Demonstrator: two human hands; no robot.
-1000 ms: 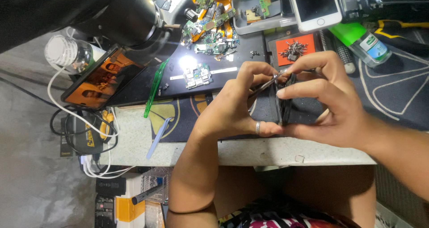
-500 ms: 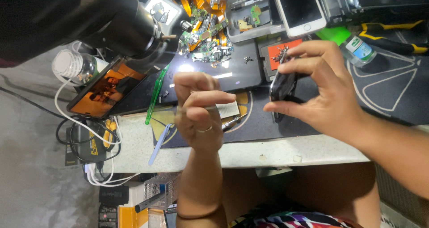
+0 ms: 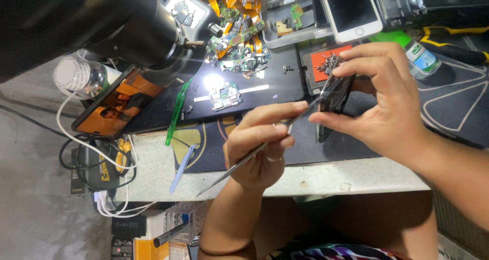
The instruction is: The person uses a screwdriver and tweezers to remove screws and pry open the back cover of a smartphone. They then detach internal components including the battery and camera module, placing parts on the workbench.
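Observation:
My right hand [image 3: 379, 104] grips a small dark phone [image 3: 333, 93] by its edges and holds it upright above the black work mat [image 3: 458, 112]. My left hand [image 3: 260, 148], with a ring on one finger, pinches thin metal tweezers [image 3: 226, 177]. Their tip reaches the phone's left edge, while the long end points down past the table's front edge.
A black microscope [image 3: 127, 30] looms at the upper left over a lit circuit board [image 3: 224, 94]. Around it are a phone with an orange screen [image 3: 114, 104], a green pry tool [image 3: 175, 112], a blue tool [image 3: 182, 165], a red screw tray [image 3: 326, 65], a white phone [image 3: 351, 7] and a green bottle [image 3: 417, 56].
Both hands were on the dark phone a second ago. My left hand then came off it, and now holds tweezers with the tip at the phone's edge. My right hand raised the phone.

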